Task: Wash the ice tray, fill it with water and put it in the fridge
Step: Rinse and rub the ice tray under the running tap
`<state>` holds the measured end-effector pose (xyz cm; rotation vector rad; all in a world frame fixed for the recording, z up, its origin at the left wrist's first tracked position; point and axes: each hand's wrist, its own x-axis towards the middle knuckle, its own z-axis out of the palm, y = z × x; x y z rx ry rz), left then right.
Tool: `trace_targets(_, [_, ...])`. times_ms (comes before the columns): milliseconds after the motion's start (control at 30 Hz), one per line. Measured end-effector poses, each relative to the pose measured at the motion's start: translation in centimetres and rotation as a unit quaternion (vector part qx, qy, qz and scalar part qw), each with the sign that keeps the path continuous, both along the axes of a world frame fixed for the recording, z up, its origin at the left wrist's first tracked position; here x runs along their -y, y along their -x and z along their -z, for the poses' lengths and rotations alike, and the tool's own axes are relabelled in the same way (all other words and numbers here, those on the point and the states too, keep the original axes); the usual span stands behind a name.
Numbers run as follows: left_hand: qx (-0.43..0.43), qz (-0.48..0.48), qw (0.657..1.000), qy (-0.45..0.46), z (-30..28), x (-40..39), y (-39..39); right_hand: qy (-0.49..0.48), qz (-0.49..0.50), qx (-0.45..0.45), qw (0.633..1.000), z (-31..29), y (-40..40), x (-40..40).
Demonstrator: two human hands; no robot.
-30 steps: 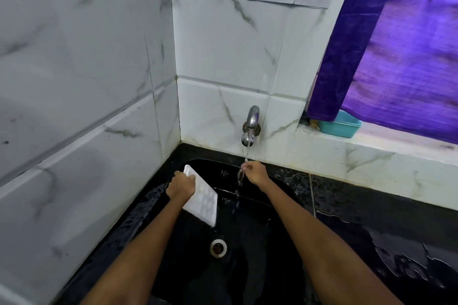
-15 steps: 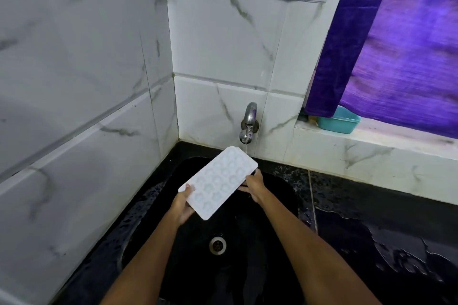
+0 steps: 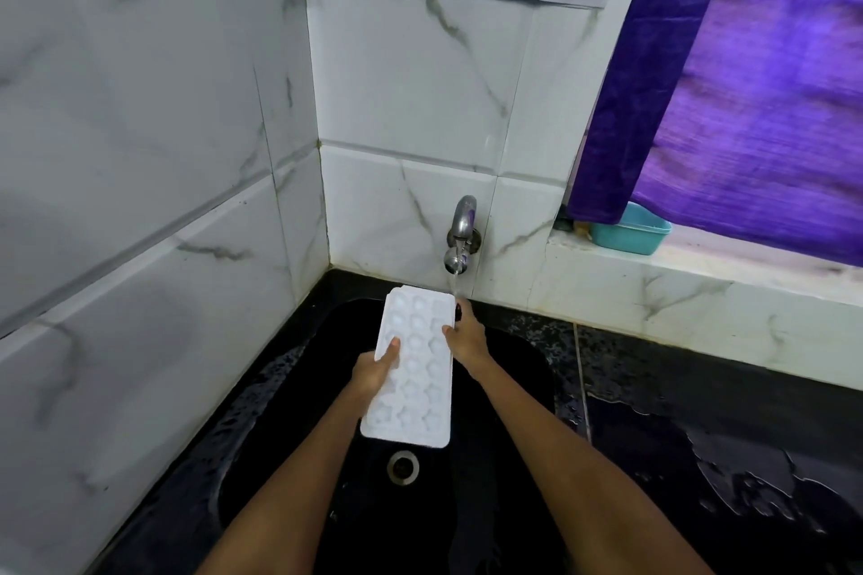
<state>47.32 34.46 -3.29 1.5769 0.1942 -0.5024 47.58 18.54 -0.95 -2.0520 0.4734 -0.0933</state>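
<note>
A white ice tray [image 3: 415, 369] with several rounded cups is held lengthwise over the black sink [image 3: 513, 369], its far end near the wall. My left hand [image 3: 376, 371] grips its left edge, thumb on top. My right hand [image 3: 467, 336] holds the right edge near the far corner. A thin stream of water runs from the steel tap [image 3: 461, 233] down at the tray's far right corner, beside my right fingers.
The sink drain [image 3: 402, 466] lies below the tray's near end. The black counter [image 3: 724, 458] to the right is wet. A teal plastic tub [image 3: 630, 231] stands on the marble ledge under a purple curtain [image 3: 747, 84]. Tiled walls close in left and behind.
The tray, held only by my left hand at first while the right hand was under the tap, was taken in both hands, turned lengthwise and brought level under the stream.
</note>
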Motion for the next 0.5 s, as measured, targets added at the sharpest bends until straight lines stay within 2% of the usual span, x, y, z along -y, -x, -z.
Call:
trace_targets(100, [0.037,-0.064,0.997,-0.027,0.6,1.5,0.0,0.176,-0.054,-0.06,0.981,-0.5,-0.1,0.2])
trace_targets(167, [0.048,-0.054,0.997,-0.036,0.9,2.1,-0.2,0.227,-0.051,-0.106,0.967,-0.9,-0.2,0.2])
trace_targets(300, [0.079,-0.044,0.993,-0.076,0.6,2.0,-0.4,0.23,-0.104,-0.146,0.957,-1.6,-0.4,1.5])
trace_targets(367, [0.09,-0.042,0.991,-0.094,0.8,1.8,-0.5,0.266,-0.124,-0.168,0.941,-1.8,-0.3,2.0])
trace_targets(500, [0.07,-0.048,0.995,-0.056,0.9,1.8,-0.6,0.282,-0.121,-0.15,0.94,-2.4,-0.5,1.5])
